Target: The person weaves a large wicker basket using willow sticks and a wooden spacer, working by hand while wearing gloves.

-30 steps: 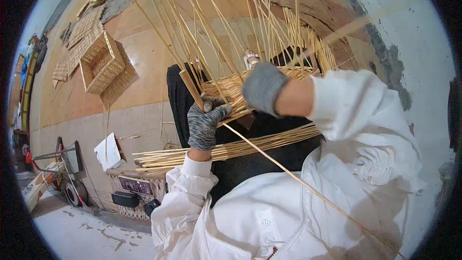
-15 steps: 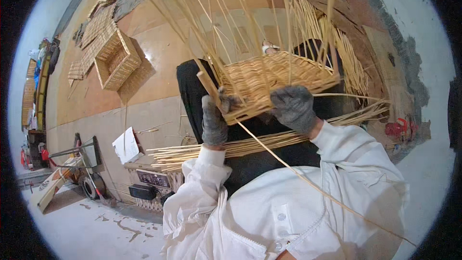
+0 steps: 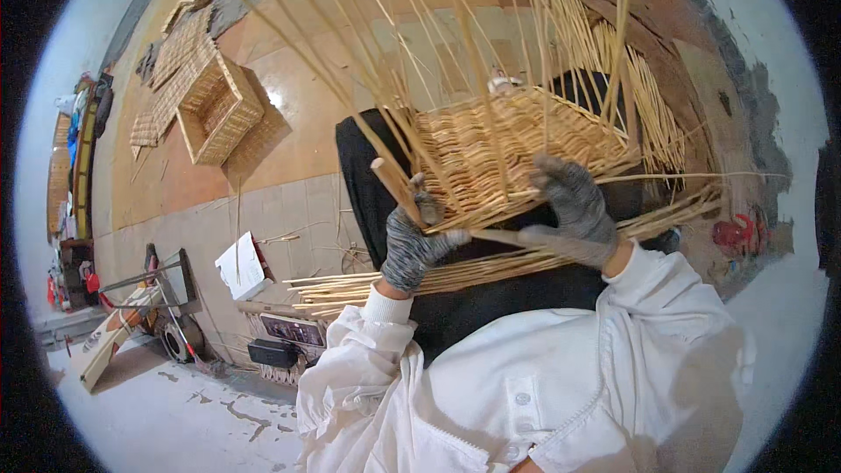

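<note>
A woven wicker basket base (image 3: 499, 149) rests tilted over my lap, with long upright willow rods (image 3: 412, 44) rising from its edges. My left hand (image 3: 415, 236), in a grey knitted glove, is closed round its near left corner, beside a thick cut stick (image 3: 396, 186). My right hand (image 3: 574, 215), gloved too, is at the near edge, its upper fingers bent over the weave. Its lower part is smeared by motion. A pale strand (image 3: 495, 235) runs between the hands into that blur; whether it is gripped does not show.
Loose rods (image 3: 350, 291) lie across my lap, and more rods (image 3: 653, 114) are piled at the far right. A finished rectangular basket (image 3: 219, 109) sits on the floor at left, near flat woven pieces (image 3: 180, 57). White paper (image 3: 241, 264) and a wheeled tool (image 3: 171, 333) are nearer.
My right hand has swung down and right, its fingers now over the near edge. The strand that trailed across my shirt now lies level between the hands. My left hand has rolled inward.
</note>
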### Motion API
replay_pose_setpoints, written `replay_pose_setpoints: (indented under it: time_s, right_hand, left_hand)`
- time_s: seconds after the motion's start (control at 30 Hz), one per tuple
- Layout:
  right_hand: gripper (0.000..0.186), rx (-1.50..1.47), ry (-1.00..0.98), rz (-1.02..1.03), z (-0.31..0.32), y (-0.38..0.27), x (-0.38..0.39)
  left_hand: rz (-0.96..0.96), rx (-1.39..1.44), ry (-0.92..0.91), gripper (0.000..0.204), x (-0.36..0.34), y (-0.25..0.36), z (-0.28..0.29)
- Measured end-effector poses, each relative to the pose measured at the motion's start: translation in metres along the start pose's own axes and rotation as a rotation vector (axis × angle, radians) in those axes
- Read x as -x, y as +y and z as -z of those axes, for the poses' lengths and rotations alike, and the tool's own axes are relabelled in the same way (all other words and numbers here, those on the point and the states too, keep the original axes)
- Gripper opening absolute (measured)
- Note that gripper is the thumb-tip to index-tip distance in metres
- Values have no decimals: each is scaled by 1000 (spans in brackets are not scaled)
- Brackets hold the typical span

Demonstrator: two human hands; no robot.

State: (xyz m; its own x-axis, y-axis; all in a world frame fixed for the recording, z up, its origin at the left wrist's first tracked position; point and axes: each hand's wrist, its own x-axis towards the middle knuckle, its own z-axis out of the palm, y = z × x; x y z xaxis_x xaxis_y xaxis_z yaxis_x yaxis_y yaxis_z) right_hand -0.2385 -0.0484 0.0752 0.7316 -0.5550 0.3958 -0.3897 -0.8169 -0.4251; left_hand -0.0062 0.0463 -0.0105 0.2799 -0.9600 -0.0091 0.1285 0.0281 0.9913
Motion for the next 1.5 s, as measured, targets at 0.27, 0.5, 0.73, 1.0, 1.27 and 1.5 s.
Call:
replay_pose_setpoints:
  time_s: [0.27, 0.5, 0.73, 1.0, 1.27, 1.5]
  right_hand:
    - [20, -1161, 230, -651, 14, 55, 2]
    - [13, -945, 238, -560, 17, 49, -3]
    - [33, 93, 184, 448, 41, 17, -106]
    - [42, -538, 303, 182, 26, -12, -70]
    - [42, 453, 125, 22, 32, 12, -16]
    - [37, 417, 76, 228, -15, 43, 2]
  left_hand:
    - [-5, -107, 176, 60, -1, 28, -18]
    - [-391, -579, 134, 40, -6, 67, -76]
    - [-47, -717, -6, 21, -26, 66, -85]
    - [-197, -701, -75, 29, -33, 21, -52]
    - [-217, -627, 363, 35, -42, 21, -72]
    - [-775, -1474, 30, 55, -8, 31, -70]
